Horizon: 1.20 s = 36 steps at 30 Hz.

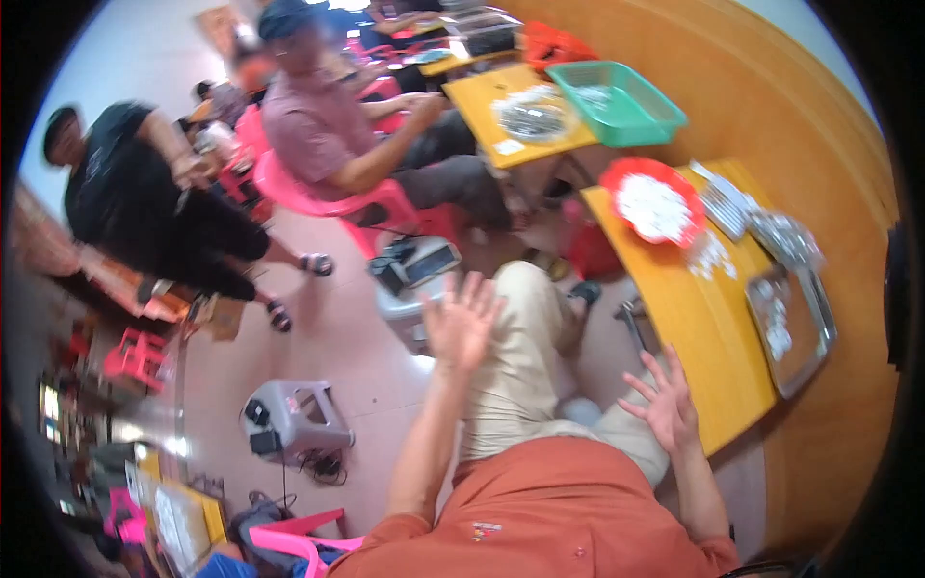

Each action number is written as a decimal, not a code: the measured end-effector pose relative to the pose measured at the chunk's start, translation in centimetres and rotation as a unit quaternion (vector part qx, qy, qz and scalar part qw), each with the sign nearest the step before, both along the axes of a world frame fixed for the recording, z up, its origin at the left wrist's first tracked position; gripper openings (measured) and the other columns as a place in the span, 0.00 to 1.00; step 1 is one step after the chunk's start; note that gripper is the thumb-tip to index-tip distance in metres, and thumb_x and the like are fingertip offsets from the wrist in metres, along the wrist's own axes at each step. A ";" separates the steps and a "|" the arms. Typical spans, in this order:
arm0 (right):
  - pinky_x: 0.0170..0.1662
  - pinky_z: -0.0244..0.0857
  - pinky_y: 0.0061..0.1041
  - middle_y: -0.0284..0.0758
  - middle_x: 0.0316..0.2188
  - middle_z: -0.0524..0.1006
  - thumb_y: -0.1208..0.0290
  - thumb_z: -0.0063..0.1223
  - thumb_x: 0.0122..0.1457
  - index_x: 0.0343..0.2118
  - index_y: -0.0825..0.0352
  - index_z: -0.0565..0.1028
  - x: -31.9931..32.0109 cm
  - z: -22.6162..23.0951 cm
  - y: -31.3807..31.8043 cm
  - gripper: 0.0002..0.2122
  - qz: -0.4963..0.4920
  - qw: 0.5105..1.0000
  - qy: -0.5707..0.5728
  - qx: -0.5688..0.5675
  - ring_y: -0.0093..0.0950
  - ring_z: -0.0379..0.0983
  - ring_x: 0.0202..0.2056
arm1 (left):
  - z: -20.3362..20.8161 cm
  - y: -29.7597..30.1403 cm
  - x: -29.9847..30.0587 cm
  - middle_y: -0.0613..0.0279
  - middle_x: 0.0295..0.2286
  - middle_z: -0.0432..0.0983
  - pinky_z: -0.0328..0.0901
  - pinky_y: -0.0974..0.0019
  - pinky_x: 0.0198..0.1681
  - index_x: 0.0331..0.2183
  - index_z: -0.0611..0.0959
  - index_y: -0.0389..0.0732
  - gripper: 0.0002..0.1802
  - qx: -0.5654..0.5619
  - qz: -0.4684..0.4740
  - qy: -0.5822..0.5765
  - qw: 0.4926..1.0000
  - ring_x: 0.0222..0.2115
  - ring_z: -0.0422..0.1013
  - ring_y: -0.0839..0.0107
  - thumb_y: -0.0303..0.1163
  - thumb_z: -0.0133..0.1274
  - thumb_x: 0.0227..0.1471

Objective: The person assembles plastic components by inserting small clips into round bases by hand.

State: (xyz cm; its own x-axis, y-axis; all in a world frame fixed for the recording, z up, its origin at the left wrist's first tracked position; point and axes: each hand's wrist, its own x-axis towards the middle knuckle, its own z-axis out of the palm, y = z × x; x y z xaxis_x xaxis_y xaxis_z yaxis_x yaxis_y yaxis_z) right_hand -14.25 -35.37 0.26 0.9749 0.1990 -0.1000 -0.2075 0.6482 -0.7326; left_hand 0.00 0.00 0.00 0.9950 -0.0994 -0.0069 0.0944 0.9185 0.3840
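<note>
My left hand (462,323) is raised over my left knee with its fingers spread, holding nothing. My right hand (667,400) is up beside the near edge of the yellow table (718,371), its fingers also apart and nothing in them. Nearest to it on the table are loose white pieces (715,258) and a metal tray (792,368) with a few whitish bits inside. Farther along stand a red scalloped dish (610,183) heaped with small white pieces, a grey-white slotted rack (725,209) and a clear plastic bag (785,239) of small greyish parts.
A grey stool (400,303) with a phone and dark devices stands left of my knee; another grey stool (299,414) has cables beside it. A seated person (323,144) works at a table with a green basket (636,130). Another person (145,193) stands at left.
</note>
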 end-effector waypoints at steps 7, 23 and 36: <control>0.57 0.55 0.59 0.39 0.65 0.48 0.38 0.53 0.51 0.66 0.46 0.44 0.0 0.5 -2.5 0.44 -0.036 0.995 -0.065 0.065 0.48 0.51 0.62 | 1.0 -3.0 0.0 0.51 0.63 0.42 0.41 0.38 0.63 0.63 0.51 0.54 0.50 0.000 -0.034 -0.020 0.999 0.64 0.40 0.48 0.68 0.47 0.48; 0.57 0.60 0.41 0.39 0.57 0.62 0.58 0.55 0.58 0.61 0.64 0.55 -4.9 -2.1 -6.0 0.32 -0.212 0.974 -0.023 0.073 0.36 0.64 0.56 | -1.9 -7.7 2.0 0.47 0.59 0.56 0.50 0.41 0.61 0.59 0.63 0.49 0.38 0.000 -0.198 0.001 0.980 0.61 0.53 0.51 0.61 0.46 0.54; 0.38 0.72 0.23 0.33 0.33 0.77 0.73 0.55 0.58 0.42 0.70 0.75 -4.6 0.2 -11.7 0.10 -0.307 0.934 -0.015 -0.183 0.20 0.75 0.32 | -2.8 -9.2 2.8 0.51 0.57 0.60 0.53 0.46 0.60 0.58 0.63 0.44 0.34 0.067 -0.205 0.023 0.976 0.60 0.55 0.58 0.54 0.44 0.58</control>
